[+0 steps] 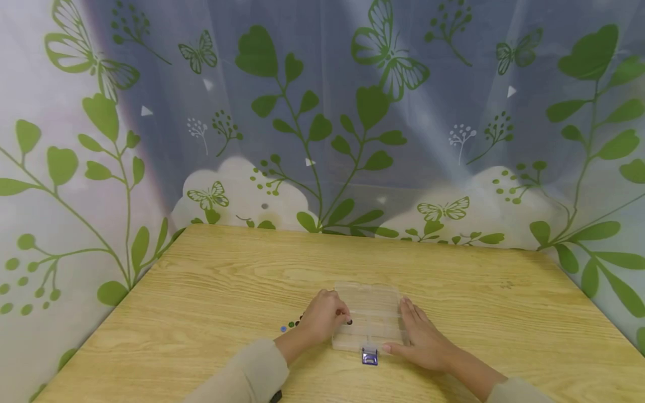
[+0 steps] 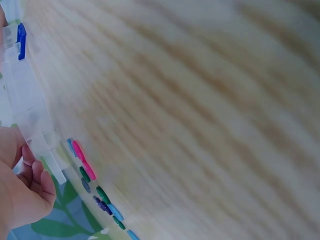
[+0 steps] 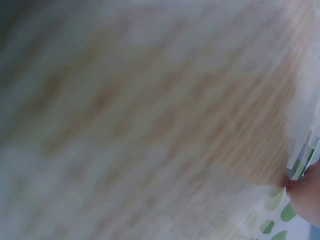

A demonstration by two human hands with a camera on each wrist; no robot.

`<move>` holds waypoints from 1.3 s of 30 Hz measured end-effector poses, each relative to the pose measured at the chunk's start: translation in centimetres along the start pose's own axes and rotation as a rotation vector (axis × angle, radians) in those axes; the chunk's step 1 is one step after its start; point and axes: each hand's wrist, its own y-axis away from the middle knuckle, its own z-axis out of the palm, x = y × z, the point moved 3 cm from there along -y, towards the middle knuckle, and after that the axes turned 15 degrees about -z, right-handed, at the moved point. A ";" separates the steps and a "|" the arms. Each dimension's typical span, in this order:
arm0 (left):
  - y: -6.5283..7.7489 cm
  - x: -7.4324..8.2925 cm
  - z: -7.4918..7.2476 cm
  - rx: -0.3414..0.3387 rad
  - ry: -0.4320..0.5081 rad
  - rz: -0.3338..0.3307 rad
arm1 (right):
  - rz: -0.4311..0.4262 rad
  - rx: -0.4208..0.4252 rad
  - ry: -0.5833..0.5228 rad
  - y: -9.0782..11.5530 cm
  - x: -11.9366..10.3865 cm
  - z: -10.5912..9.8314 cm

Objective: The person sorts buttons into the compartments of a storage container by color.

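Note:
A clear plastic compartment box (image 1: 370, 307) sits on the table, with a blue latch (image 1: 369, 356) at its near edge. Over the box's left side, my left hand (image 1: 320, 319) pinches a small dark round button (image 1: 350, 322) between thumb and fingertips. My right hand (image 1: 428, 342) rests along the box's right side, fingers fairly straight and thumb at the near corner. The left wrist view shows the left hand (image 2: 22, 187) beside the box, its fingers curled; the button is hidden there. At the edge of the right wrist view, part of the right hand (image 3: 306, 192) meets the clear plastic.
Several small coloured buttons lie left of the box, partly behind the left hand, among them a blue button (image 1: 283, 329) and a green button (image 1: 291, 324). Pink buttons (image 2: 89, 170) show in the left wrist view. A patterned curtain (image 1: 322, 112) hangs behind the wooden table (image 1: 242, 268).

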 end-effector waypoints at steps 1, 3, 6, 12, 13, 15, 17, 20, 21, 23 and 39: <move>0.0 0.0 0.0 0.002 -0.004 0.003 | -0.001 0.000 0.000 0.0 0.0 0.0; 0.0 0.0 0.0 0.011 -0.017 0.011 | -0.001 0.001 -0.002 0.0 -0.1 0.0; 0.0 0.1 0.0 0.018 -0.024 0.016 | -0.001 -0.002 -0.004 0.0 -0.1 0.0; 0.0 -0.2 -0.2 0.010 0.040 -0.008 | 0.000 -0.012 -0.017 0.0 -0.1 -0.1; 0.0 -0.3 -0.3 0.008 0.058 -0.011 | 0.000 -0.012 -0.020 0.0 -0.1 -0.1; 0.0 -0.6 -0.5 0.009 0.097 -0.012 | -0.004 -0.013 -0.011 0.0 -0.1 -0.1; -0.1 -0.9 -0.8 0.015 0.133 -0.003 | -0.009 -0.011 0.001 0.0 0.0 -0.1; -0.1 -1.4 -1.2 0.018 0.180 0.002 | -0.017 -0.006 0.020 0.0 0.1 0.0; -0.1 -1.6 -1.3 0.016 0.193 0.000 | -0.019 -0.003 0.022 0.0 0.1 0.0; 0.0 -2.0 -1.6 0.018 0.214 -0.001 | -0.023 0.002 0.027 0.1 0.1 0.1; 0.5 -5.0 -3.3 -0.006 0.295 -0.023 | -0.023 0.009 0.038 0.1 0.1 0.2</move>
